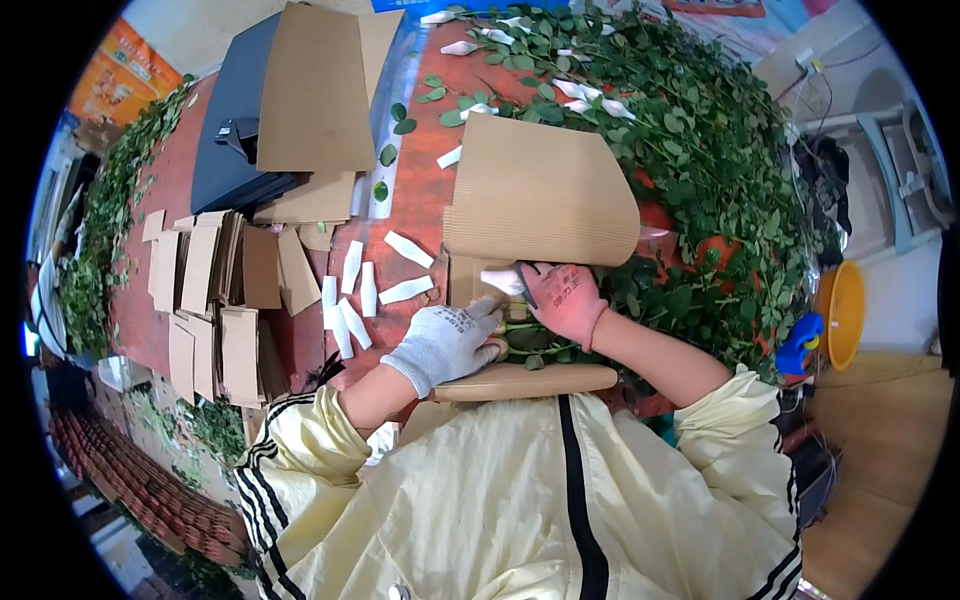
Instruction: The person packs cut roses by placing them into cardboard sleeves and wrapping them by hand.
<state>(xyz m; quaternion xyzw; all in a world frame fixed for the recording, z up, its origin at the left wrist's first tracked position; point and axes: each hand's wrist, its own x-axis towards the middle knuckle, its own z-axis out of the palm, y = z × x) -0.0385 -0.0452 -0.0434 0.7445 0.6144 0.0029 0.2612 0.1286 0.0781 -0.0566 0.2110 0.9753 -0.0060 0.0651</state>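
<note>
My left hand point(447, 343), in a grey-white glove, reaches over a cardboard piece near the table's front edge, its fingers beside a rose head and green stems. What its fingers hold, if anything, is hidden. My right hand point(564, 302), in a pink glove with dark fingers, closes round a flower bud in a white sleeve point(502, 281). Behind both hands a ribbed cardboard sheet point(540, 195) stands up, curved at its right side. A folded cardboard edge point(520, 382) lies against my body. Leafy stems point(535, 350) lie between the hands and this edge.
Loose white sleeves point(407, 290) lie left of my hands. Stacks of small cardboard pieces point(200, 265) and a large cardboard sheet point(315, 90) are farther left. Leafy stems with sleeved buds point(690, 150) cover the right side. A yellow basin point(846, 315) is at the far right.
</note>
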